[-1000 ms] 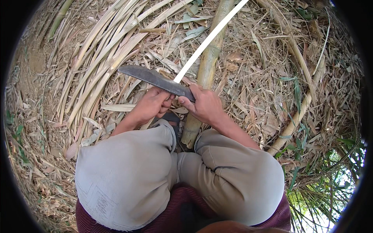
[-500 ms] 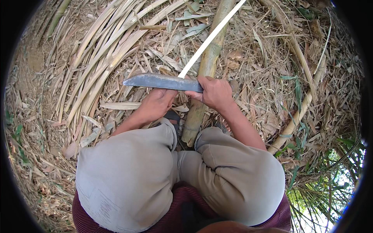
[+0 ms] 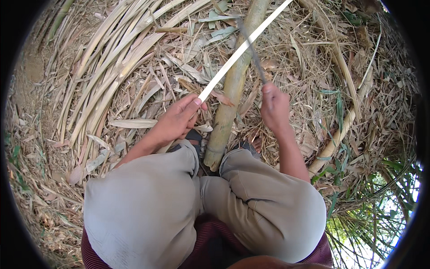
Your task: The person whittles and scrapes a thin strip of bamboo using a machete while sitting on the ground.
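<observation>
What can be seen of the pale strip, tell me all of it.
The pale strip is long, narrow, nearly straight and cream-white, like split bamboo. The left hand pinches its near part; from there it slants up and right, crosses in front of the thick pole in view, and runs out at the top edge. A dark, blurred blade crosses it in the picture; whether they touch is unclear.

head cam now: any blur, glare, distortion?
Head view: knife looks blurred, probably motion; head view: strip very bright, near white; head view: white glare behind foliage, lower right; head view: curved black border, fisheye.
</observation>
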